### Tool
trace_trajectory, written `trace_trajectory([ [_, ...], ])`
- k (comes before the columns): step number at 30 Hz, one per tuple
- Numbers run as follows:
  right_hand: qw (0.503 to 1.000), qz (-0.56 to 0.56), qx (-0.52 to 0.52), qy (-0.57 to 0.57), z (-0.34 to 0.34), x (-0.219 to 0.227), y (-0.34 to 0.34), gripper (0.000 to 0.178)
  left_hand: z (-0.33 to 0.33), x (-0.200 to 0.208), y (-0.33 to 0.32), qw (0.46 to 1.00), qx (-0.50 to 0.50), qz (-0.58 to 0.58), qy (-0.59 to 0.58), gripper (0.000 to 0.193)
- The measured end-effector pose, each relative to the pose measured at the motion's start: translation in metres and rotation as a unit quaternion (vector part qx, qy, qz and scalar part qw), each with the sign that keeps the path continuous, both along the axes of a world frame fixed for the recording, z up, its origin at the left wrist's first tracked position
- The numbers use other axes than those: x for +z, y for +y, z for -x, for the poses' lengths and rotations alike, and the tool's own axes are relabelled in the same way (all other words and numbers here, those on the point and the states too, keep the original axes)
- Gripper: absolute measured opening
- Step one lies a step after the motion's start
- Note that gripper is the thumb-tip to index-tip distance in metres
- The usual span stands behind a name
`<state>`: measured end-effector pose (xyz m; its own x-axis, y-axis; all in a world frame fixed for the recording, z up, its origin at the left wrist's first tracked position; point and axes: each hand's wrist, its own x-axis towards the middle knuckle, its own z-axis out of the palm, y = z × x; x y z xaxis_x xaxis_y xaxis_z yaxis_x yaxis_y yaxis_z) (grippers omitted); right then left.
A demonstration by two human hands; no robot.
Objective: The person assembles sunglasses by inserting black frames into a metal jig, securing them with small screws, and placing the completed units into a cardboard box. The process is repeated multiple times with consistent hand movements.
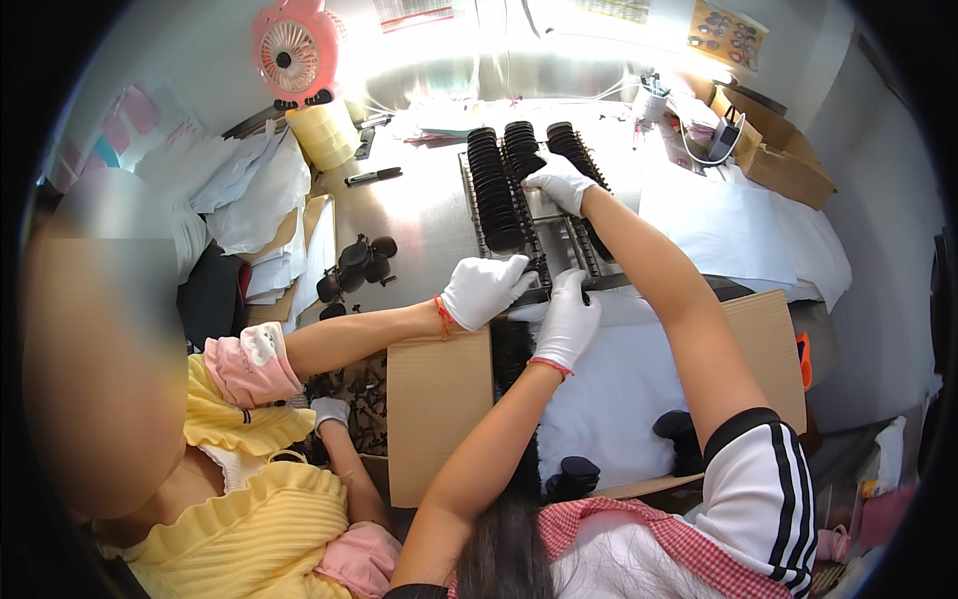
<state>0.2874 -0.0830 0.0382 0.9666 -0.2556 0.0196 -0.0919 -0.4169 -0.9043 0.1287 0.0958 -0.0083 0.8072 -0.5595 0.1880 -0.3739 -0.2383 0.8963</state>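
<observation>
A metal rack (466,190) on the table carries three rows of dark, thin rounded pieces that look like sunglass lenses (494,190). My right hand (561,184), in a white glove, reaches over the rack with its fingers closed on the middle row of lenses (521,150). Nearer to me, my left hand (569,321), also gloved, is closed at the rack's front end. A small dark bit shows by its fingertips, too small to name. Just left of it, a co-worker's gloved hand (486,292) touches the rack's front left corner, its fingers on something dark.
Several dark sunglasses (357,268) lie left of the rack. An open cardboard box (439,419) with white lining (609,389) and dark lens stacks (573,477) stands before me. Papers (264,190), a pink fan (296,55), a yellow roll (322,135) and a brown carton (783,150) surround the work area.
</observation>
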Motion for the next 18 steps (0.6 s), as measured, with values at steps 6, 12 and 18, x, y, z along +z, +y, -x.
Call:
trace_trajectory([
  [6,0.997,0.052,0.028,-0.058,0.010,0.002,0.020,0.065,0.000,0.012,0.007,1.000,-0.009,0.012,0.021,0.034],
  [12,0.911,0.382,0.000,-0.158,0.013,-0.021,0.036,0.051,0.003,0.012,0.003,0.999,0.012,-0.002,0.037,0.035],
  [18,0.802,0.558,-0.002,-0.215,0.007,0.001,0.038,0.041,-0.003,0.009,0.006,1.000,-0.004,0.025,0.015,0.036],
])
